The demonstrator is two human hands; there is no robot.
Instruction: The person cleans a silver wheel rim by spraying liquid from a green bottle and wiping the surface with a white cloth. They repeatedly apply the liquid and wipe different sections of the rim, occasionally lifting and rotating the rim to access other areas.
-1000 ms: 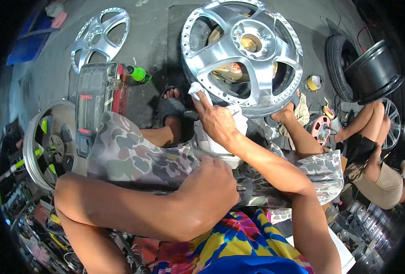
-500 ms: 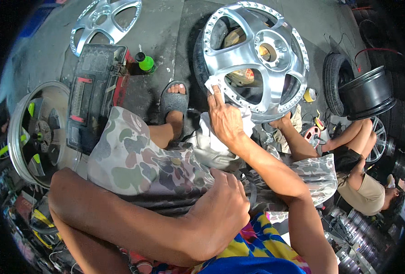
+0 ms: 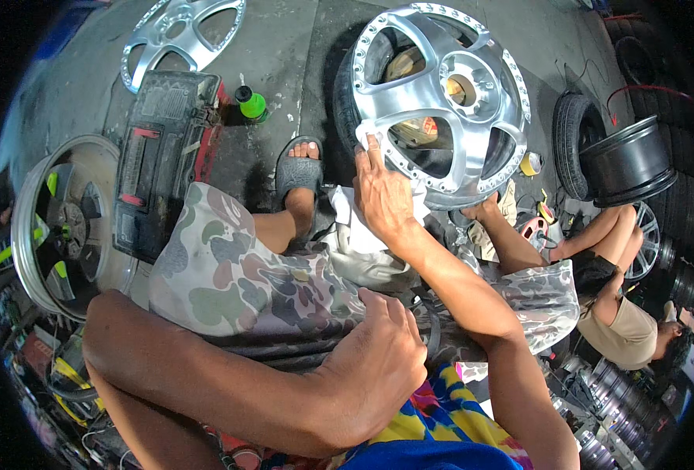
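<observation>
A silver five-spoke wheel face (image 3: 449,82), with studs round its edge, rests tilted over a tyre (image 3: 345,98) in front of me. With fingers closed, my right hand (image 3: 382,192) presses a small white cloth (image 3: 369,135) onto the lower left of the wheel's edge. Below that hand a larger white cloth (image 3: 355,231) lies bunched between my legs. My left hand (image 3: 382,356) is curled over my lap on the camouflage shorts (image 3: 222,266); whatever its fingers hold, if anything, is hidden.
A black and red toolbox (image 3: 155,164) stands at left, near a green bottle (image 3: 251,104). Another wheel face (image 3: 178,31) lies beyond it, and a wheel rim (image 3: 30,235) is far left. At right are a tyre (image 3: 574,129), a black rim barrel (image 3: 629,160) and a seated person (image 3: 621,329).
My right hand and its white cloth have shifted slightly up along the wheel's edge. The left hand stays in place.
</observation>
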